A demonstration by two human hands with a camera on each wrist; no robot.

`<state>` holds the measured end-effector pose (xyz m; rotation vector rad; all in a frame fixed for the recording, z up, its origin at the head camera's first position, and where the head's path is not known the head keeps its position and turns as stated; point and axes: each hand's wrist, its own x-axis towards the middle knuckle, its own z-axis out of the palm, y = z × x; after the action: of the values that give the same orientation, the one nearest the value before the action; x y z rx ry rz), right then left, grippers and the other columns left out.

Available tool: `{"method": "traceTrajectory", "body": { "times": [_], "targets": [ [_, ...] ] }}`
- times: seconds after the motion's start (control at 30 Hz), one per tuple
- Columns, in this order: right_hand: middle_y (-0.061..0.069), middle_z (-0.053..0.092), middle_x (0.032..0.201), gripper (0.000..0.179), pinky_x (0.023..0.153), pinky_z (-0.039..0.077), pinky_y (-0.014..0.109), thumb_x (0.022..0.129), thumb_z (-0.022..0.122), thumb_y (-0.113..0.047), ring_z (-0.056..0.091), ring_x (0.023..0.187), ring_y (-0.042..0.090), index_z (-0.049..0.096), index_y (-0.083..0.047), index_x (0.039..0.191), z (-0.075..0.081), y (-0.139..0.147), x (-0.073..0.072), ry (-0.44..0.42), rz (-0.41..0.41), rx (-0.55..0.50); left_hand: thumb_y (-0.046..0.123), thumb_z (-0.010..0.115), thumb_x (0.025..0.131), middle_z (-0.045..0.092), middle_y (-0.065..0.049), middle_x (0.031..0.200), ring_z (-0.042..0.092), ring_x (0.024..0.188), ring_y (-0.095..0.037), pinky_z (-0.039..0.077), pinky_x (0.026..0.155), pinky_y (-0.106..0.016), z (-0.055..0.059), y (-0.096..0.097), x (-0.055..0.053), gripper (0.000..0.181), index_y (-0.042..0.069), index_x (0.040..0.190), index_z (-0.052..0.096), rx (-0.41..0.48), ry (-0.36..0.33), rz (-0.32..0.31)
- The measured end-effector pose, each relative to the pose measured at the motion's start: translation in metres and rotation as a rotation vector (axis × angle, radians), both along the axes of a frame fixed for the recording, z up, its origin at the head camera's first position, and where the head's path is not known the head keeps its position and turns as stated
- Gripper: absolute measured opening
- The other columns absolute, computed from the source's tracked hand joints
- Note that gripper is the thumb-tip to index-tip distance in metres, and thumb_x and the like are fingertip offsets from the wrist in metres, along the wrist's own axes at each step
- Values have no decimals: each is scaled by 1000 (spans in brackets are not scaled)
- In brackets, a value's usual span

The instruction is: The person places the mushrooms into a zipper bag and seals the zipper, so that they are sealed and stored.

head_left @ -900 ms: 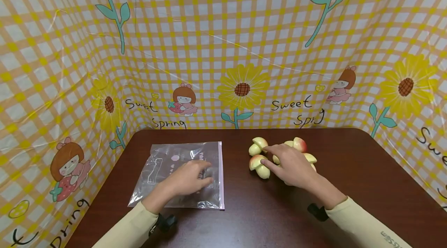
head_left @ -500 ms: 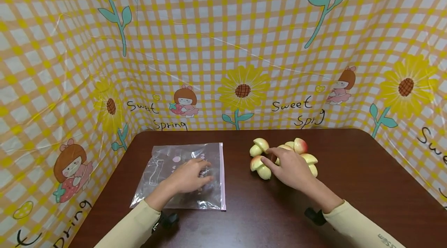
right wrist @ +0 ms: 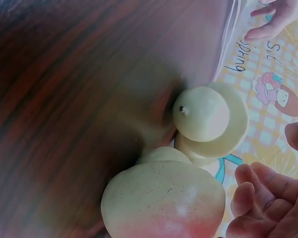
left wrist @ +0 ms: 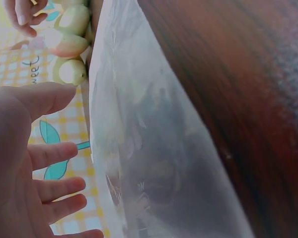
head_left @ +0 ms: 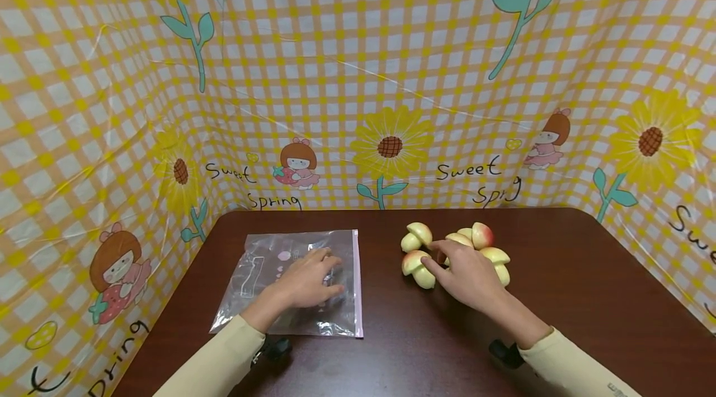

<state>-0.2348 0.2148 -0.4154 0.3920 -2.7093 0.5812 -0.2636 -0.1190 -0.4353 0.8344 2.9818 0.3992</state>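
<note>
My left hand (head_left: 310, 279) is held over a clear zip bag (head_left: 252, 288) that lies flat on the table, its pink zip edge to the right. In the left wrist view, the left hand's fingers are spread and hold nothing. My right hand (head_left: 470, 276) hovers among several toy mushrooms, cream with reddish caps. Nearest its thumb is the front-left mushroom (head_left: 419, 268); another mushroom (head_left: 416, 237) stands behind that one. The right wrist view shows loosely bent fingers (right wrist: 283, 188), apart from a red-tinged mushroom (right wrist: 164, 198). My right hand partly hides the middle mushrooms.
A dark brown wooden table (head_left: 386, 360) carries everything. Checked cloth with sunflowers (head_left: 390, 145) hangs round its back and both sides. On the right of the group are a red-capped mushroom (head_left: 482, 235) and a yellow-capped mushroom (head_left: 496, 257).
The right hand has drawn back slightly, uncovering more of the right-hand mushrooms. My left hand stays over the bag almost unmoved. The head view has shifted a little.
</note>
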Motion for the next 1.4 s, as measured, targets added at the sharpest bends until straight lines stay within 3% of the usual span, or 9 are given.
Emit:
{"method": "traceTrajectory", "body": {
  "times": [0.27, 0.5, 0.83, 1.07, 1.2, 1.4],
  "targets": [
    [-9, 62, 82, 33, 52, 40, 29, 94, 69, -37, 48, 61, 8, 72, -11, 115, 0, -2, 1, 1, -2, -7, 58, 64, 91, 31, -20, 161, 28, 149, -39, 26, 118, -58, -3, 2, -6, 76, 13, 150, 48, -18, -30, -5],
    [-8, 62, 80, 29, 51, 39, 29, 94, 70, -35, 47, 58, 8, 72, -11, 111, -1, -6, 5, -15, 0, -13, 72, 67, 82, 27, -18, 163, 23, 151, -40, 23, 119, -58, -6, 3, -13, 92, 16, 152, 45, -20, -54, -24],
    [-3, 67, 84, 26, 54, 44, 31, 91, 72, -32, 57, 67, 8, 73, -15, 110, -3, -20, 9, 10, 11, -13, 73, 68, 79, 18, -18, 166, 16, 153, -39, 21, 119, -61, -13, 4, -17, 99, 18, 156, 38, -70, -114, -9],
    [-3, 68, 87, 20, 50, 38, 30, 90, 73, -32, 49, 59, 5, 73, -22, 107, -3, -27, 16, 40, 12, 15, 74, 64, 82, 18, -16, 167, 16, 154, -36, 20, 118, -62, -18, 7, -17, 100, 20, 159, 32, -95, -158, 9],
    [-6, 66, 85, 19, 54, 40, 28, 90, 73, -29, 50, 60, 5, 73, -22, 107, -4, -31, 16, 55, 57, 4, 75, 62, 82, 20, -15, 167, 18, 154, -36, 20, 118, -62, -19, 7, -15, 100, 20, 159, 31, -107, -169, 11],
    [-10, 66, 86, 15, 58, 42, 24, 88, 75, -26, 59, 68, 11, 73, -21, 102, -4, -37, 16, 30, 154, -6, 74, 62, 83, 24, -14, 165, 22, 152, -36, 23, 116, -65, -16, 5, -16, 98, 18, 158, 34, -140, -129, -2]
  ]
}}
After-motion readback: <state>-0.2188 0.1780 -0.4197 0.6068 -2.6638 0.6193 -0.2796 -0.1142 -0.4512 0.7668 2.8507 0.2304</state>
